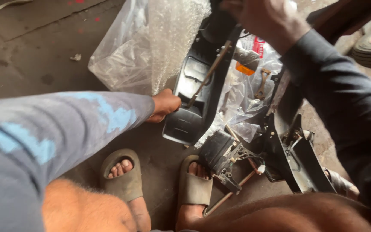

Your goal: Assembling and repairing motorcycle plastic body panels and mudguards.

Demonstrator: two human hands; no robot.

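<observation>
Left hand (165,105) closed around long thin metal tool (207,74), tool laid across black moulded plastic vehicle panel (194,96) on concrete floor (35,56), right hand (265,19) raised at top edge, grip state cannot be determined, crumpled clear plastic wrapping (151,43) beside panel.

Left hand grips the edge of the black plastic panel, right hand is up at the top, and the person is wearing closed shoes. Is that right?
Not quite. The head view shows open-toed sandals, toes bare, not closed shoes. The rest holds: the left hand grips the edge of the black panel, and the right hand is up at the top.
</observation>
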